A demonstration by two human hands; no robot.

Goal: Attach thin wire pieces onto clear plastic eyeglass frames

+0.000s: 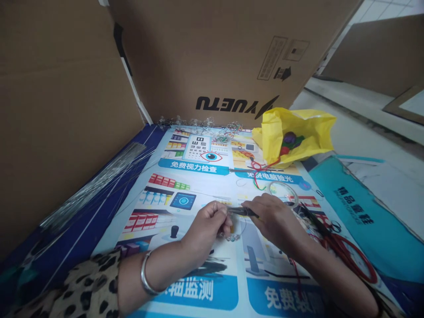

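My left hand [212, 221] pinches one end of a thin wire loop strung with small clear beads [232, 237]. The beads hang just below its fingertips. My right hand [270, 216] is wrapped round dark pliers [243, 211], whose jaws point left and meet the wire at my left fingertips. What exactly the jaws grip is too small to tell. Both hands are above the middle of a printed blue and white poster [241, 289].
Wires [96, 185] lie at the left. Beaded wire pieces [205, 126] line the cardboard box [185, 57] at the back. A yellow bag [300, 132] holds coloured balls. Red-handled scissors [351, 256] and a clear ring [288, 190] are at the right.
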